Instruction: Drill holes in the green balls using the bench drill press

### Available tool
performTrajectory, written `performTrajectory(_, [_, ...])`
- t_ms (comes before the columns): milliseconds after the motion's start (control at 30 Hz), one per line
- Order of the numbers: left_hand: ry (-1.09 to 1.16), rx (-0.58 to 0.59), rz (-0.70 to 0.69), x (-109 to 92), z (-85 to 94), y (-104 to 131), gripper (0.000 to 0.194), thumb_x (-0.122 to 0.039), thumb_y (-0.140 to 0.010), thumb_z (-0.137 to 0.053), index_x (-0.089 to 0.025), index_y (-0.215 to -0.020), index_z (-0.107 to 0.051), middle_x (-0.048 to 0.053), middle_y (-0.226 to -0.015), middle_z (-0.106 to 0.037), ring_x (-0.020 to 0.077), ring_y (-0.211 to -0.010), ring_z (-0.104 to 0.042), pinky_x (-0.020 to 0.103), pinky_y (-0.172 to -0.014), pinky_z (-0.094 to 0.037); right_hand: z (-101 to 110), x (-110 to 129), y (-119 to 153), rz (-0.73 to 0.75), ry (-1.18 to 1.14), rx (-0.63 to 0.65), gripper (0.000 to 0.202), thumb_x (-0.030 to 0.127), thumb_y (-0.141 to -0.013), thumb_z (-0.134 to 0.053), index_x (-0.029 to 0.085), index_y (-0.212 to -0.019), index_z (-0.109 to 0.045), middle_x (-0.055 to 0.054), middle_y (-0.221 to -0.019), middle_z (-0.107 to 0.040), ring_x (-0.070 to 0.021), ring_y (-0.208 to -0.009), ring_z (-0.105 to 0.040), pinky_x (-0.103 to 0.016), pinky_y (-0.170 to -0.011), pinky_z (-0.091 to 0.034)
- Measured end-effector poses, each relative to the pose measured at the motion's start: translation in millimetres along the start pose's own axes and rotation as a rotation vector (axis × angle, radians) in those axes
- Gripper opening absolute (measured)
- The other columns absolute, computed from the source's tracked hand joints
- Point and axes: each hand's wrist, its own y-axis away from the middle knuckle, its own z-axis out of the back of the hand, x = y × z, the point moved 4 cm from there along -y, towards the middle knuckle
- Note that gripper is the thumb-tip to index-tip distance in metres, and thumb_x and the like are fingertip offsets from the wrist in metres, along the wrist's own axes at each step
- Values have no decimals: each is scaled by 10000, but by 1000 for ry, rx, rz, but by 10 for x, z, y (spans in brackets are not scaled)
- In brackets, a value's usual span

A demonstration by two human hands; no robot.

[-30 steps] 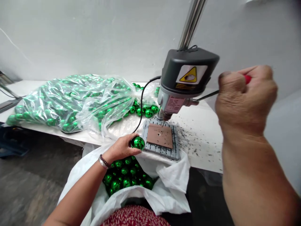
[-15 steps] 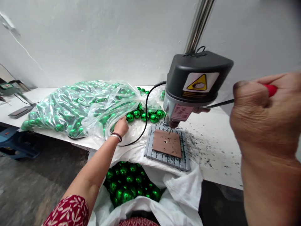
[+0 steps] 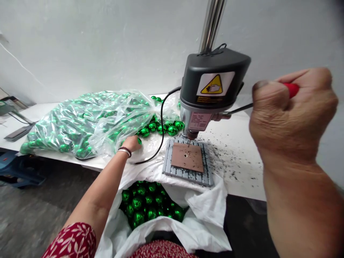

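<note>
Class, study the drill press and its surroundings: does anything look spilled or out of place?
Yes: dark flecks litter the white table, mostly right of the drill press's grey base, and speckle the brown pad. They look like uncleared debris.

I'm facing a white tbl [image 3: 239, 134]. Clocking from the drill press's grey base [image 3: 168, 160], which is sitting nr the front edge: dk shavings [image 3: 231, 163] are lying scattered approx. 3 o'clock; white cloth [image 3: 150, 175] is draping over the edge at 8; a 2nd, dk base [image 3: 18, 132] is resting far L at 9; a lg clear bag [image 3: 67, 120] w/ green balls [image 3: 172, 130] is sprawling at 10, its mouth & some balls at 11.
</note>
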Motion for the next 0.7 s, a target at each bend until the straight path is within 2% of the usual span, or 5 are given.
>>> performTrajectory(133, [178,23,-113,-75,31,198,477,-370,-756,-693,-210,-1205,-673,74,-1099,-748,240,-997,-677,292,-853,-512,-18,5,7,-13,7,5,269,402,-921,-462,164,-831,-550,43,-686,-501,-46,-651,-430,-289,-688,-318])
performTrajectory(300, [1226,179,-194,-286,27,435,403,-417,-753,-704,-190,-1082,-655,22,-887,-691,113,-709,-621,231,-658,-495,-58,-32,15,-12,-35,10,229,383,-918,-482,169,-839,-499,28,-694,-475,-57,-650,-398,-279,-696,-317])
performTrajectory(400, [1530,317,-122,-431,-65,495,275,-355,-759,-732,-165,-934,-638,40,-869,-687,104,-694,-636,213,-618,-497,-83,-48,19,-41,-62,59,249,412,-934,-466,168,-881,-475,19,-749,-487,-60,-673,-400,-263,-713,-330])
performTrajectory(567, [1543,410,-110,-756,-225,568,237,-301,-782,-728,-154,-954,-656,50,-910,-706,94,-677,-628,208,-611,-484,-53,4,12,-70,-103,61,173,299,-910,-535,159,-839,-460,44,-690,-451,-45,-631,-366,-239,-695,-336])
performTrajectory(700, [1290,331,-192,-1052,-286,614,414,-334,-749,-748,-148,-1111,-673,26,-877,-690,84,-643,-567,217,-604,-431,-35,31,2,-38,-165,70,189,273,-899,-566,167,-813,-434,62,-656,-418,-35,-603,-331,-211,-666,-333])
